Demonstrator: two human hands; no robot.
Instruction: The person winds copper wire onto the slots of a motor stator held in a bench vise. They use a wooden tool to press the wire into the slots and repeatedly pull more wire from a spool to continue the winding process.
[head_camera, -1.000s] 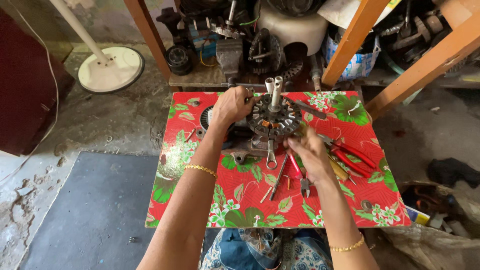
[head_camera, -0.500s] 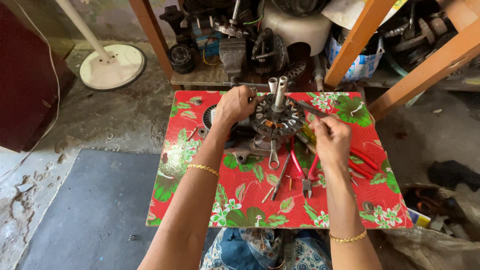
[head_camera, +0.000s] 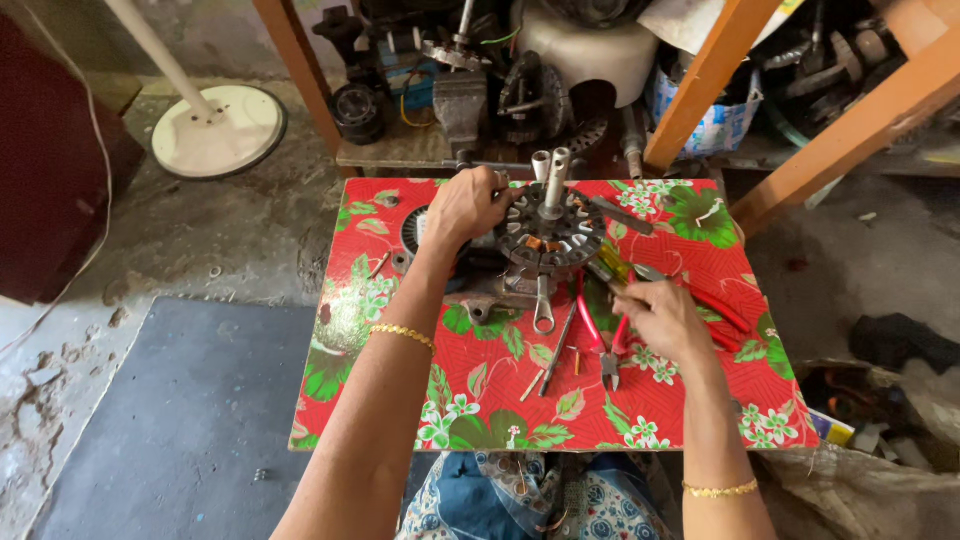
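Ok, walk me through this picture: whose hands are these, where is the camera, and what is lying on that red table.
The camera sits on a person's head and looks down, so both bare arms are that person's own. The left hand grips the edge of a round motor stator with copper windings and an upright shaft. The right hand holds a yellow-handled screwdriver pointed towards the stator. All this rests on a small table covered with a red flowered cloth. Also on it lie red-handled pliers, a spanner and a few small loose parts. Behind it stands a cluttered shelf.
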